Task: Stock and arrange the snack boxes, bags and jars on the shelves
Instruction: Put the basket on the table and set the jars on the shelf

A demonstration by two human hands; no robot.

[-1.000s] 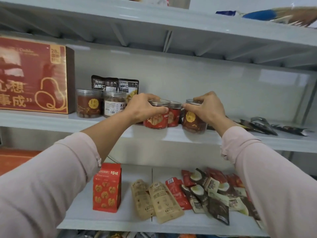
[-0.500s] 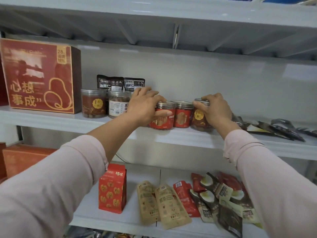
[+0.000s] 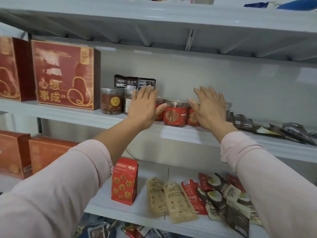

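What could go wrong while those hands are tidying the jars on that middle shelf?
1. The red jar stands near the front edge of the shelf, between the left hand and right hand; a clumsy nudge could tip it onto the tan bags below.
2. The black bags stand upright at the back, near the left hand's fingertips in this view; a brush could topple them.

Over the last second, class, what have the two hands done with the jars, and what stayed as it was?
The left hand and the right hand let go of the jars they gripped; both now spread straight fingers before the jar row. The red gift box, the leftmost jar and the lower-shelf bags stayed put.
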